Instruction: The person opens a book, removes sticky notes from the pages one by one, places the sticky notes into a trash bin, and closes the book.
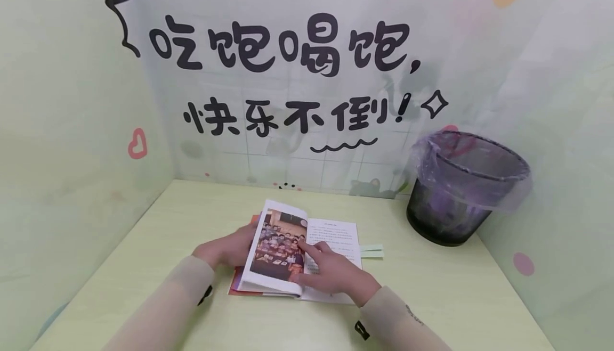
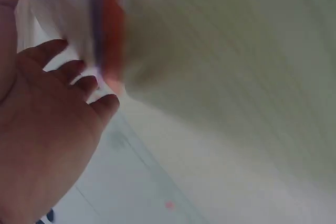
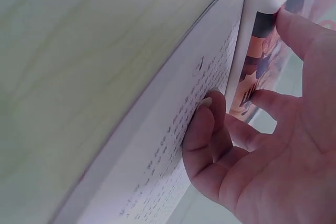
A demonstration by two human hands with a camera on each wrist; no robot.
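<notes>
- The right hand (image 1: 331,271) holds no clear pinch: thumb and index finger reach apart onto the illustrated left-hand page (image 1: 275,239), their tips touching it.
- Its outer fingers bend over the printed text page (image 1: 338,234), as the right wrist view shows.
- The left hand (image 1: 232,250) is at the book's left side, its fingers passing behind the raised leaves in the head view. The left wrist view shows them loosely bent beside the blurred orange-red cover (image 2: 111,30); whether they press it cannot be told.
- The open book (image 1: 349,234) lies between the two hands on the pale wood-grain table (image 1: 417,287), its left part bowed upward, its right part flat.
- The colour picture shows many people in rows before a dark board.
- Two pale green paper strips (image 1: 371,251) jut from under the book's right edge.
- Cream sleeves (image 1: 163,303) cover both forearms.
- At the right rear stands a black wastebasket (image 1: 446,218) with a translucent purple liner (image 1: 499,194) folded over its rim.
- Behind, a whitish backdrop (image 1: 211,159) carries bold black Chinese lettering (image 1: 254,47) in two rows.
</notes>
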